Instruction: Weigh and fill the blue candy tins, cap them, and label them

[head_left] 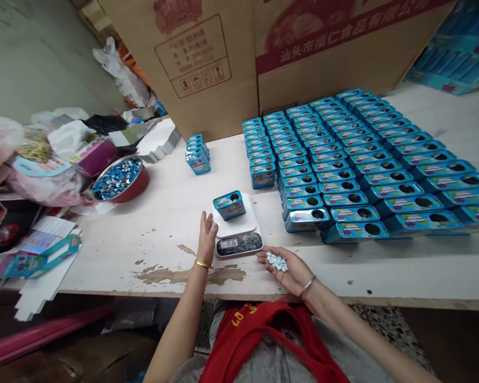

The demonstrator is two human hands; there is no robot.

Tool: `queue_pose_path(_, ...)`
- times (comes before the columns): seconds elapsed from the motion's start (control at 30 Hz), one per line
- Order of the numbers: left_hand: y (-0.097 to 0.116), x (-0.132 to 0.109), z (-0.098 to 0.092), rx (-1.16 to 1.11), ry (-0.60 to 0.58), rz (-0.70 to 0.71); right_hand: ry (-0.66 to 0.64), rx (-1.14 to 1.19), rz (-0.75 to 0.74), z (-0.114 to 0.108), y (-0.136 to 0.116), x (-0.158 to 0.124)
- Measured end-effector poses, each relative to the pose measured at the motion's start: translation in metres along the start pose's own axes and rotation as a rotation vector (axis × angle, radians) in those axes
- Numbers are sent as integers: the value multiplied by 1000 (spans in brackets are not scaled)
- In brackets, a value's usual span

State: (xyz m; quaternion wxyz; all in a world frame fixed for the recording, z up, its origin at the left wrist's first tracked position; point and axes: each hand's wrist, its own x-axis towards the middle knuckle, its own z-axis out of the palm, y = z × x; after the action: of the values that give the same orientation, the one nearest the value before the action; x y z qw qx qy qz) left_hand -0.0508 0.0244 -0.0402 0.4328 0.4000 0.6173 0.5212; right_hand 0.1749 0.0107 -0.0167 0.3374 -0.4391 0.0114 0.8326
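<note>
A blue tin (229, 205) with a dark round hole in its lid stands upright on the white plate of a digital kitchen scale (240, 229), whose display shows digits. At the scale's left edge, my left hand (207, 235) is open, fingers extended, close to the tin and holding nothing. My right hand (293, 268) lies palm up just right of the scale's lower corner. Small white candies (277, 261) rest in its cupped palm, with the fingers slightly curled.
Many similar tins (343, 175) stand in rows at right; a short row of tins (198, 155) sits back left. Left of that are a red bowl (138, 183) of small blue pieces, bags and cardboard. Large cartons (219, 111) block the back.
</note>
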Motion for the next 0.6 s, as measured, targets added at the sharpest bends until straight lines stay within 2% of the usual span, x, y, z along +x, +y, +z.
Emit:
queue_pose_path(0.2, 3, 32, -8, 0, 79, -13, -71, -83, 10, 10, -9, 25)
queue_pose_path(0.33, 7, 35, -17, 33, 81, 8, -121, -84, -2, 6, -10, 26)
queue_pose_path(0.47, 19, 36, -19, 254, 52, 161, -105, -43, 12, -2, -7, 18)
queue_pose_path(0.6, 45, 59, -9, 461, -64, 382, -72, -36, 7, -3, -7, 13)
